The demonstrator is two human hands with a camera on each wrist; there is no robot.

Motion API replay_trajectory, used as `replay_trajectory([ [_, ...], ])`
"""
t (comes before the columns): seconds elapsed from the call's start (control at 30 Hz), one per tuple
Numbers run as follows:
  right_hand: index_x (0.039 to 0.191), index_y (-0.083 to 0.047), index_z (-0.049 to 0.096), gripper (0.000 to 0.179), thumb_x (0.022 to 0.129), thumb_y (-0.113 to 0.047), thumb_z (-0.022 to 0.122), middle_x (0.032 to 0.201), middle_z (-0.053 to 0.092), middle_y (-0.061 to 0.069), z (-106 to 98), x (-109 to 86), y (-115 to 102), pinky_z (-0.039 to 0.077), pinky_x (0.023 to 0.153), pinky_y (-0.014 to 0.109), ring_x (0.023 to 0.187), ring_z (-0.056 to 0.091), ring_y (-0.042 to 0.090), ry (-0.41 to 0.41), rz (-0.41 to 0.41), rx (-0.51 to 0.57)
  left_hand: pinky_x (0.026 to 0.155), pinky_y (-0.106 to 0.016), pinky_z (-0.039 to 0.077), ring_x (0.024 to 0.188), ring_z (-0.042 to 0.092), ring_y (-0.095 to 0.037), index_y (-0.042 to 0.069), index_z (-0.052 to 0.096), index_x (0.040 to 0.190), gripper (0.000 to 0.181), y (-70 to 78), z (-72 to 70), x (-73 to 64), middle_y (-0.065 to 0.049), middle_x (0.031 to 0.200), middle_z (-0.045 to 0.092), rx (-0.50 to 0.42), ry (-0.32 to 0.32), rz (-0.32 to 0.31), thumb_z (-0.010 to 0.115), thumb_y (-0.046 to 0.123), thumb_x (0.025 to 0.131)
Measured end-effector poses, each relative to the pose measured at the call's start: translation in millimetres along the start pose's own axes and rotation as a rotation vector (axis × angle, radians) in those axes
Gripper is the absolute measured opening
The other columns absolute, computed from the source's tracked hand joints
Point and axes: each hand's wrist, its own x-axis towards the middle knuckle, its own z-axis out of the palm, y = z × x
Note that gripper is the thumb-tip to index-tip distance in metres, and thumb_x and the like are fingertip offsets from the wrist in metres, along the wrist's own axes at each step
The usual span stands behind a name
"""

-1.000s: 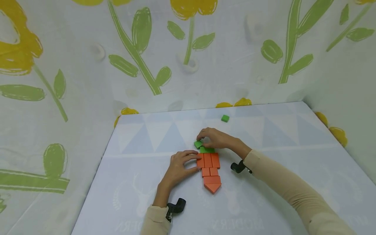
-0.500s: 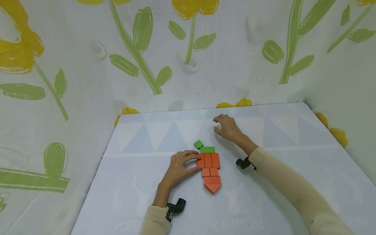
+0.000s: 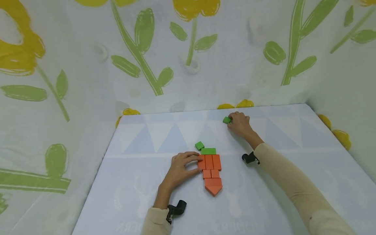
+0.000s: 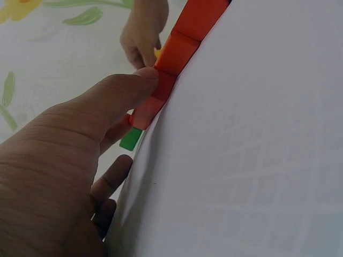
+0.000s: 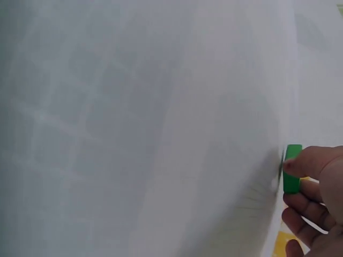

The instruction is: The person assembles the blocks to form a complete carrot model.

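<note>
My left hand (image 3: 182, 166) steadies the left orange block (image 3: 201, 162) of a flat block figure, thumb and fingertips curved at its ends. In the left wrist view the thumb lies against the row's orange side (image 4: 161, 91). Orange blocks make the body, with a pointed block (image 3: 213, 189) nearest me. A green rectangular block (image 3: 208, 151) caps the far end; a small green block (image 3: 199, 145) sits turned at its far left corner. Near the table's back edge my right hand (image 3: 241, 124) pinches another small green block (image 5: 292, 168) between thumb and fingers.
A white and pale-blue patterned cover lies over the table (image 3: 132, 176). Behind it and at both sides hangs a flower-printed cloth (image 3: 223, 75). A black wrist camera (image 3: 177, 208) sits on the left wrist, another camera (image 3: 249, 158) on the right.
My right hand has left the small green block beside the figure, moved back and right, and taken hold of the far green block. The left hand keeps its place at the orange blocks.
</note>
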Motion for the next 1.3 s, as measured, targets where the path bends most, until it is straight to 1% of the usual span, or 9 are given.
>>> replay_trajectory([
  [0.17, 0.121, 0.001, 0.063, 0.035, 0.088, -0.011, 0.066, 0.117, 0.061, 0.018, -6, -8.7, -8, 0.028, 0.097, 0.058, 0.112, 0.049, 0.038, 0.026, -0.048, 0.060, 0.101, -0.053, 0.030, 0.124, 0.050, -0.021, 0.027, 0.070, 0.127, 0.040, 0.5, -3.1, 0.7, 0.007, 0.137, 0.058, 0.008, 0.006, 0.004, 0.077, 0.035, 0.089],
  [0.3, 0.121, -0.001, 0.065, 0.036, 0.088, -0.014, 0.069, 0.116, 0.063, 0.016, -6, -20.3, -17, 0.030, 0.097, 0.056, 0.110, 0.052, 0.035, 0.015, -0.081, 0.091, 0.100, -0.052, 0.031, 0.124, 0.050, -0.022, 0.026, 0.070, 0.127, 0.040, 0.3, -5.7, 1.6, 0.006, 0.138, 0.058, 0.012, -0.005, -0.001, 0.077, 0.034, 0.089],
  [0.53, 0.120, -0.004, 0.067, 0.034, 0.088, -0.014, 0.073, 0.112, 0.065, 0.011, -4, -48.7, -34, 0.032, 0.096, 0.054, 0.108, 0.054, 0.030, 0.037, -0.185, 0.109, 0.100, -0.053, 0.031, 0.124, 0.050, -0.023, 0.025, 0.070, 0.127, 0.040, -1.8, -4.3, 4.2, 0.004, 0.137, 0.058, 0.018, -0.009, -0.005, 0.077, 0.034, 0.089],
  [0.73, 0.117, -0.005, 0.068, 0.034, 0.086, -0.016, 0.077, 0.109, 0.067, 0.009, -3, -65.8, -42, 0.033, 0.095, 0.054, 0.106, 0.056, 0.028, 0.035, -0.236, 0.107, 0.102, -0.054, 0.030, 0.124, 0.050, -0.022, 0.025, 0.070, 0.127, 0.041, -5.8, -4.0, 5.5, 0.005, 0.136, 0.059, 0.016, 0.007, -0.006, 0.078, 0.034, 0.088],
  [1.03, 0.115, -0.006, 0.069, 0.032, 0.085, -0.016, 0.078, 0.107, 0.067, 0.006, 7, -80.3, -49, 0.032, 0.096, 0.055, 0.103, 0.057, 0.026, -0.001, -0.258, 0.082, 0.104, -0.054, 0.028, 0.125, 0.050, -0.022, 0.025, 0.069, 0.129, 0.042, -9.2, -5.1, 7.1, 0.006, 0.137, 0.058, 0.005, 0.000, -0.010, 0.077, 0.036, 0.089],
  [1.2, 0.115, -0.006, 0.069, 0.033, 0.085, -0.018, 0.078, 0.107, 0.067, 0.005, 13, -83.7, -49, 0.033, 0.095, 0.055, 0.102, 0.057, 0.025, -0.024, -0.253, 0.069, 0.102, -0.054, 0.030, 0.124, 0.050, -0.022, 0.025, 0.069, 0.129, 0.043, -10.1, -3.2, 7.2, 0.006, 0.136, 0.058, 0.010, 0.015, -0.003, 0.077, 0.036, 0.088],
  [1.3, 0.114, -0.006, 0.070, 0.033, 0.084, -0.018, 0.079, 0.106, 0.067, 0.005, 15, -85.0, -48, 0.033, 0.095, 0.056, 0.101, 0.057, 0.025, -0.030, -0.240, 0.076, 0.102, -0.053, 0.029, 0.125, 0.050, -0.021, 0.026, 0.069, 0.129, 0.043, -10.8, -2.4, 8.1, 0.006, 0.137, 0.058, 0.009, 0.011, 0.000, 0.077, 0.037, 0.088],
])
